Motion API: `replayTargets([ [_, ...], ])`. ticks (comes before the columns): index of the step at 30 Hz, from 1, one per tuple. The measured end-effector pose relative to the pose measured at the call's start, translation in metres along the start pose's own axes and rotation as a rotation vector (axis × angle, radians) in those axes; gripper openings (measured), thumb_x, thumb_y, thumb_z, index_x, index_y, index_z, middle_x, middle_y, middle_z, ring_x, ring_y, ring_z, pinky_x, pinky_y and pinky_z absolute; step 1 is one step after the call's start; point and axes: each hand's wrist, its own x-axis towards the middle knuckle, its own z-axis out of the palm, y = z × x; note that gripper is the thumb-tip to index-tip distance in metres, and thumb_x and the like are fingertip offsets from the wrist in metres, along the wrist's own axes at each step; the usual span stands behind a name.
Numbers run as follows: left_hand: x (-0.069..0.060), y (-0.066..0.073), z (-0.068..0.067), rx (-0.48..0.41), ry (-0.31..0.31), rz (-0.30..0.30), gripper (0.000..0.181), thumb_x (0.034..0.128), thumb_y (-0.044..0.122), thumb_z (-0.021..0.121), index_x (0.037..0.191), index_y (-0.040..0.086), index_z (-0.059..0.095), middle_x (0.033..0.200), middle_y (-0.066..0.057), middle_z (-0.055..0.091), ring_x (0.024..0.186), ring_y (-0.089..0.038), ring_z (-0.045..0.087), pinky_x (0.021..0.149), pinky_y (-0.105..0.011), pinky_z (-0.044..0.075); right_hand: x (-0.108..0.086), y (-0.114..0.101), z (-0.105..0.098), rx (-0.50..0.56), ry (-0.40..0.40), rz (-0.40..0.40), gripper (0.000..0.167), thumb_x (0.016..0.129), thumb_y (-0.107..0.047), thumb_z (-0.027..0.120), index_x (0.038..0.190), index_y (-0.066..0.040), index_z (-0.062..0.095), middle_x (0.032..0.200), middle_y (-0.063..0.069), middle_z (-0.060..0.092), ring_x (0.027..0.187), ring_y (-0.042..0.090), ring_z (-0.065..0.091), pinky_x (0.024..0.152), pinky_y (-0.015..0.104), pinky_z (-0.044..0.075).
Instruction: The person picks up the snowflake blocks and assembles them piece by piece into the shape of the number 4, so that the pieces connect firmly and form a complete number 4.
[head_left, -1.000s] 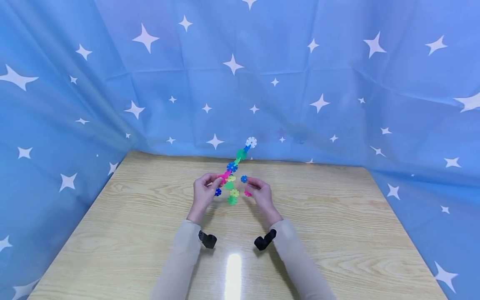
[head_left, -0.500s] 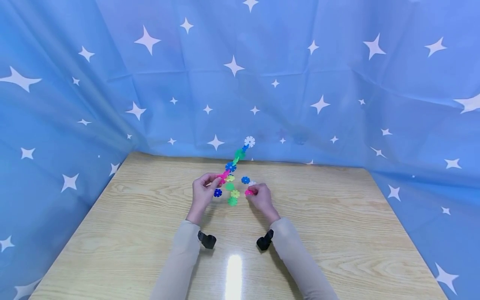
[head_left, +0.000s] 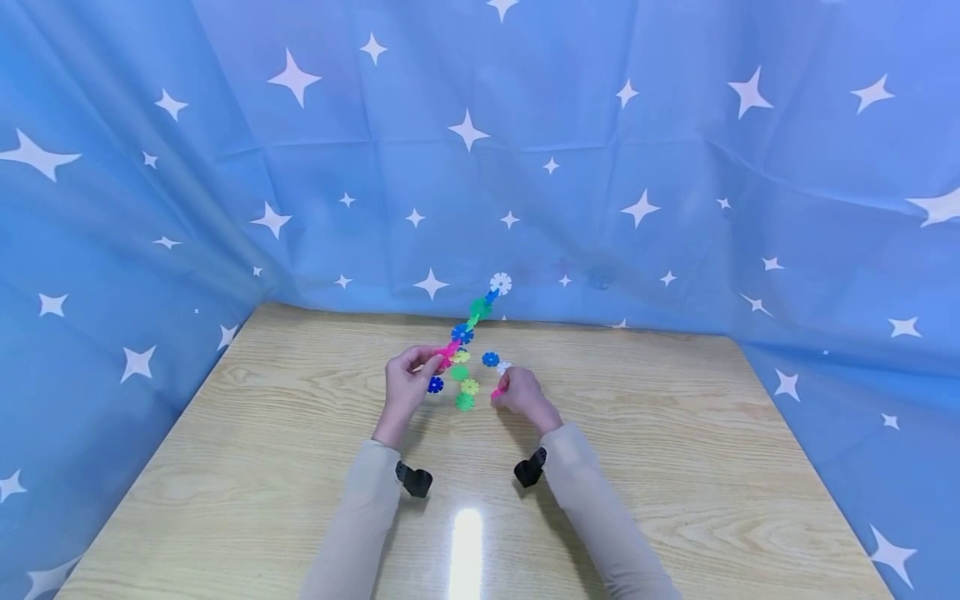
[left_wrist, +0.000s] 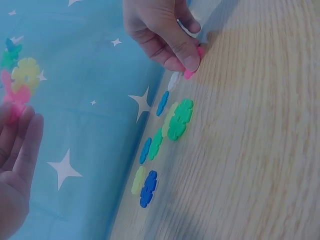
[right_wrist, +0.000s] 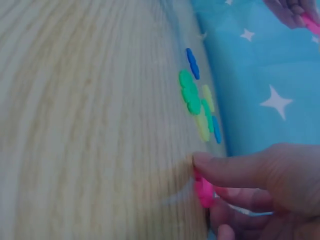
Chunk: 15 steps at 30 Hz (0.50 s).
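Chain of flower-shaped discs starts at the left hand, whose thumb and fingers pinch its pink end; its long axis slants away from the person and to the right, finishing in a white end disc against the curtain. The left wrist view shows the pinched end held above the table.

Rightward, loose discs lie on the wood: a dark blue disc, then a green disc and a yellow disc close together, then a blue disc with a loose white disc near it.

Farther over, the pink disc is at the left side of the right hand, gripped between thumb and fingers low by the table; whether it touches the wood cannot be told. It sits to the right of the chain's pinched end, lower and nearer the person, with a gap between them. The right hand is nearer to it, the left to the chain.

Since half a second ago, the left hand and chain have barely shifted, while the pink disc has become mostly covered by the right fingers and sits slightly nearer the person.
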Motion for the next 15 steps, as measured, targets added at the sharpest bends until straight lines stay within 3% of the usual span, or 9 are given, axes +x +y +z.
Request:
replayTargets([
  [8, 0.0001, 0.0006, -0.0002, 0.001, -0.008, 0.001, 0.012, 0.0873, -0.004, 0.062, 0.095, -0.012, 0.065, 0.088, -0.028, 0.065, 0.070, -0.014, 0.064, 0.063, -0.018, 0.056, -0.0023, -0.0004, -0.0012, -0.006, 0.006, 0.047, 0.022, 0.068, -0.006, 0.082, 0.073, -0.002, 0.061, 0.074, 0.004, 0.057, 0.068, 0.017, 0.051, 0.058, 0.025, 0.046],
  [15, -0.0002, 0.0014, 0.0003, 0.004, -0.008, 0.005, 0.012, 0.0873, -0.005, 0.061, 0.095, -0.013, 0.065, 0.088, -0.028, 0.065, 0.071, -0.019, 0.065, 0.062, -0.018, 0.056, -0.0056, 0.0046, -0.0040, 0.120, 0.042, -0.007, 0.017, 0.071, -0.001, 0.079, 0.072, 0.000, 0.063, 0.068, 0.005, 0.059, 0.063, 0.016, 0.054, 0.057, 0.024, 0.047],
])
